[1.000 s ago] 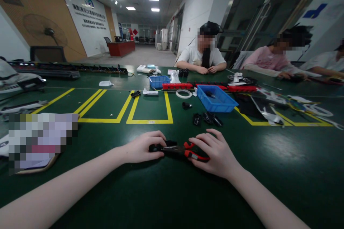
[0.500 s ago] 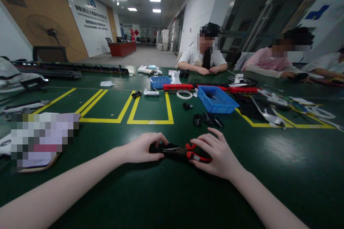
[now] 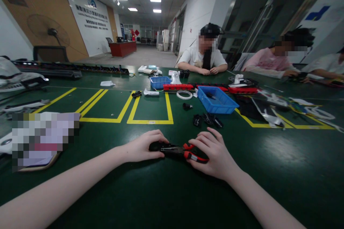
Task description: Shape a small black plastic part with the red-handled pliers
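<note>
Visibly, well inside the worktop's (image 3: 161,193) far edge, left hand (image 3: 142,147) pinched a black part (image 3: 154,146); right hand (image 3: 215,154) fingers clasped long-nose pliers (image 3: 189,155).

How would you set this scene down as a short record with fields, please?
Left hand: holds a small black part between thumb and fingers
Right hand: holds red-handled pliers by the handles
Pliers' nose: points toward the left hand, at the black part; whether it grips is unclear
Beyond the hands: small black pieces, a large blue bin, a white ring
Surface: green table with yellow markings
Across the table: a person in a white top, forearms on the table
</note>
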Demonstrator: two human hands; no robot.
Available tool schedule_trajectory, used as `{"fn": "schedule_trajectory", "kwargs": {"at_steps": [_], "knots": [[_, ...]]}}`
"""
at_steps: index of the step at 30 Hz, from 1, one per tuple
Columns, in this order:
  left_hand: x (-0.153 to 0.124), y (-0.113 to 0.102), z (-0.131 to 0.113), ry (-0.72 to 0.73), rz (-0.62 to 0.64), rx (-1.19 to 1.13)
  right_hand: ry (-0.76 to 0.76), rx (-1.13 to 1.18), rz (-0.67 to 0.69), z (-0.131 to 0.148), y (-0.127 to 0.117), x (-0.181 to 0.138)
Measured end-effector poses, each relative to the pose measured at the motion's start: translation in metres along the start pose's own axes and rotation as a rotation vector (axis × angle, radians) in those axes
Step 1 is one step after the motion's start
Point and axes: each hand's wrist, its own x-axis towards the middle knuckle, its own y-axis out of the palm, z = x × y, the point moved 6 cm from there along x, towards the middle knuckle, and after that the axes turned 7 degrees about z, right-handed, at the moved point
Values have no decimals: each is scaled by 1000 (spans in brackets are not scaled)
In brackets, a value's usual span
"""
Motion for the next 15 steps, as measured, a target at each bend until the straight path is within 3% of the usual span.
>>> {"fn": "schedule_trajectory", "kwargs": {"at_steps": [15], "knots": [[-1,-1,-1,-16,17,45,-23,10,5,-2,-3,0]]}}
